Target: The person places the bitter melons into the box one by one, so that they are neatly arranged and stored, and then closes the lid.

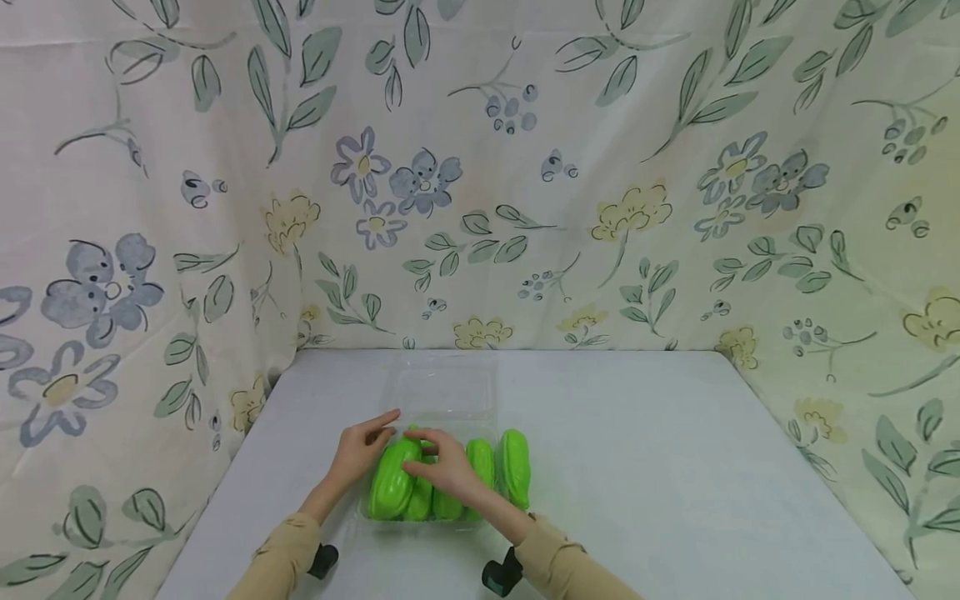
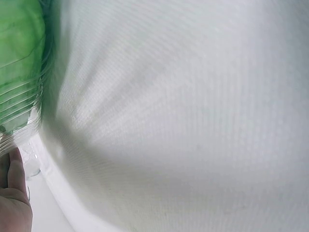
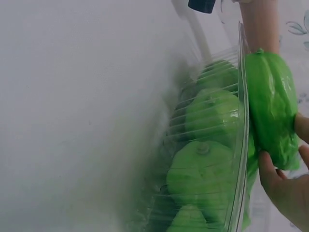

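A clear plastic clamshell box (image 1: 420,523) holds several bright green, oblong, ribbed vegetables with stub stems; their kind is unclear. One green vegetable (image 1: 393,487) lies on top at the box's left side, tilted over the rim. My right hand (image 1: 447,468) reaches across the box and pinches the far end of this top vegetable (image 3: 271,101) between thumb and fingers. At the far left corner of the box is my left hand (image 1: 358,452), its fingers loosely extended. In the left wrist view the left hand (image 2: 15,193) touches the box's ridged side.
Another green vegetable (image 1: 514,468) lies on the white table (image 1: 637,467) just right of the box. The clear lid (image 1: 440,387) is folded back, away from me. A floral curtain (image 1: 525,167) hangs behind and along both sides.
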Tool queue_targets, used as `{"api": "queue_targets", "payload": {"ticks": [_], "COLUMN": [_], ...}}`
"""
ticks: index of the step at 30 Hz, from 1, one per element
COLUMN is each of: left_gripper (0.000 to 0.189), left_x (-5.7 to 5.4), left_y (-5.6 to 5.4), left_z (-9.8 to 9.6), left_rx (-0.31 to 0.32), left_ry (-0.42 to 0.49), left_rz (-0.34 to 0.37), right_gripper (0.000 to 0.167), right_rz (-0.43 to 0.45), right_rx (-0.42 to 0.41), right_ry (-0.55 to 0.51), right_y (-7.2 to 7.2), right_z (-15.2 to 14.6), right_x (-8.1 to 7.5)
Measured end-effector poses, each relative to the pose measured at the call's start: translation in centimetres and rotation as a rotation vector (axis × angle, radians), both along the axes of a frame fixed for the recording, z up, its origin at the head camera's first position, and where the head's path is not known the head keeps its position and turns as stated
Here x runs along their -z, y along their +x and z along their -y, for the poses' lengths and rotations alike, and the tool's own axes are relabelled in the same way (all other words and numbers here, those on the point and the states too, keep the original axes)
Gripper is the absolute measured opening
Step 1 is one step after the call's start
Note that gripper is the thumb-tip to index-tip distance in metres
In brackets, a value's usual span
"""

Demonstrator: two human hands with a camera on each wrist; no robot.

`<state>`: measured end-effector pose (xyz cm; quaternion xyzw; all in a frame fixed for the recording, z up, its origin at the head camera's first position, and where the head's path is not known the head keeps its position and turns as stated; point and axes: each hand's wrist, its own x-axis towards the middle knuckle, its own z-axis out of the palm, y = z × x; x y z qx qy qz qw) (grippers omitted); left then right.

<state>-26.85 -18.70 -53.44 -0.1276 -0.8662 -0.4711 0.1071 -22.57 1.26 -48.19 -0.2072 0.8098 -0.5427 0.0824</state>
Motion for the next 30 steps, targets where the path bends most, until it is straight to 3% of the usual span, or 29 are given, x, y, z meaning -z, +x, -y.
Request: {"api": "queue_targets", "payload": {"ticks": [13,23,30], "left_gripper": [0.036,0.033,0.035], "left_x": [-0.3,0.14,0.01], "left_y": [-0.05,-0.15,-0.13], "left_z": [-0.08,0.06,-0.01], "left_rx": [-0.003,0.007,0.001], "left_ry": [-0.01,0.003,-0.006], "left_rz": [-0.008,-0.144,-0.05], "right_gripper": [0.04,0.039,0.039], "right_rz": [-0.014,-0.033,-0.044], "right_rx": [0.064,0.039,0.035], "right_ry": [-0.017,-0.034,-0.039], "right_y": [-0.18,0.1,0.25], "right_z": [0.58,0.63,0.6], "right_x": [0.52,0.58,0.57]}}
